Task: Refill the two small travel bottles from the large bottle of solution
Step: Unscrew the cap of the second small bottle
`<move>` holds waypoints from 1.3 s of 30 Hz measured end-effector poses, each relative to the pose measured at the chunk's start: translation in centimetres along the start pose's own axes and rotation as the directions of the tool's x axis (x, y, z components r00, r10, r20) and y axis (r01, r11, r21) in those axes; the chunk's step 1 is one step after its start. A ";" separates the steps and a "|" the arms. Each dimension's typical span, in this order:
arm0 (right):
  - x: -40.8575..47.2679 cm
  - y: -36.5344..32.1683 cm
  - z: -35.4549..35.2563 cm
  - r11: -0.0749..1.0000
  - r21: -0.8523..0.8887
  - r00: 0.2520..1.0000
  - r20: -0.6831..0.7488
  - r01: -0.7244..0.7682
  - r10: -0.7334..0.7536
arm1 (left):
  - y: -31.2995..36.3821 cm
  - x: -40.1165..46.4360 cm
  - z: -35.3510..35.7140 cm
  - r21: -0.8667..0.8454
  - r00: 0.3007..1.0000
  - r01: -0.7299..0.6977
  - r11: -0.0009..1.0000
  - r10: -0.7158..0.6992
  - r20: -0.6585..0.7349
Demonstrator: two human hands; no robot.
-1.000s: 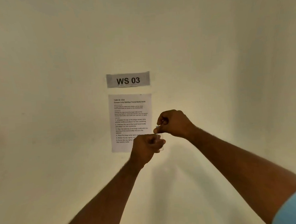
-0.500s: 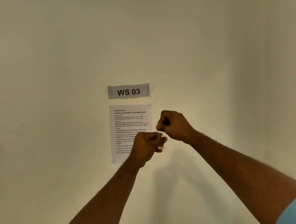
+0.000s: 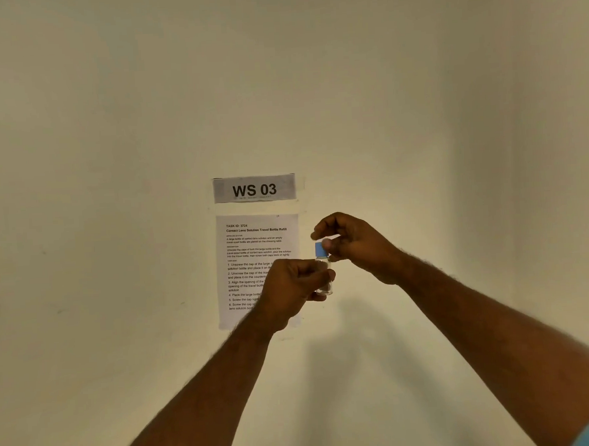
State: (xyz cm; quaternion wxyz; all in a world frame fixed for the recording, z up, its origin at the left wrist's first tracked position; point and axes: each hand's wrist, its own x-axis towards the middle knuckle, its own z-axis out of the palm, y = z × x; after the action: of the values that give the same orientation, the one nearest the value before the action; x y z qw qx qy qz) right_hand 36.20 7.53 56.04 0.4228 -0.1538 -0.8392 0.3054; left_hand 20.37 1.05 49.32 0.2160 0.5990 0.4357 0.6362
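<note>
I hold a small clear travel bottle [image 3: 325, 287] upright in front of the wall, raised at arm's length. My left hand [image 3: 294, 287] is wrapped around its body and hides most of it. On top of the bottle sits a blue cap [image 3: 320, 249]. My right hand [image 3: 350, 243] pinches that cap between thumb and fingertips from the right. The large bottle of solution and the other travel bottle are out of view.
A cream wall fills the view. A grey label reading "WS 03" [image 3: 254, 188] is stuck on it, with a printed task sheet [image 3: 250, 252] below, partly behind my left hand. A wall corner [image 3: 517, 211] runs down the right side.
The view has tilted up a little, so the label and sheet sit lower in frame. My right fingers have shifted on the cap, which now shows blue between them.
</note>
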 end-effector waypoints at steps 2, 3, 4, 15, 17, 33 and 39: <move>0.1 -0.4 0.1 0.998 -0.061 0.997 -0.077 -0.010 0.005 | 0.5 0.0 -0.1 -0.001 1.000 -0.004 1.000 0.004 -0.009; 0.1 -0.5 0.2 0.997 -0.081 0.994 -0.106 -0.018 0.009 | 0.7 0.0 -0.2 0.000 1.000 -0.006 1.000 0.006 -0.010; 0.1 -0.6 0.2 0.996 -0.083 0.993 -0.121 -0.025 0.015 | 0.8 -0.1 -0.2 0.004 1.000 -0.008 1.000 0.008 -0.009; -0.7 -0.5 0.9 0.999 -0.001 0.995 -0.088 -0.049 0.048 | 0.7 -0.7 -0.6 0.026 1.000 -0.010 1.000 0.010 -0.021; -0.9 -0.4 1.3 0.998 -0.051 0.994 -0.106 -0.032 0.026 | 0.7 -0.8 -0.7 0.028 1.000 -0.017 0.999 0.018 -0.011; -0.8 -0.5 2.7 0.994 0.048 0.990 -0.088 -0.102 0.106 | 0.1 -1.3 -1.0 -0.002 1.000 0.007 1.000 -0.007 -0.012; -0.8 -0.6 2.3 0.983 0.078 0.986 0.016 -0.164 0.163 | -0.4 -1.6 -1.2 -0.008 1.000 0.008 1.000 -0.008 -0.016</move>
State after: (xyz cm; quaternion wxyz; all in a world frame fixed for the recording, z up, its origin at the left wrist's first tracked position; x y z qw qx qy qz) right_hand 34.87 5.81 54.85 0.3980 -0.2038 -0.8131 0.3728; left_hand 19.39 -0.39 48.25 0.2175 0.5914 0.4373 0.6417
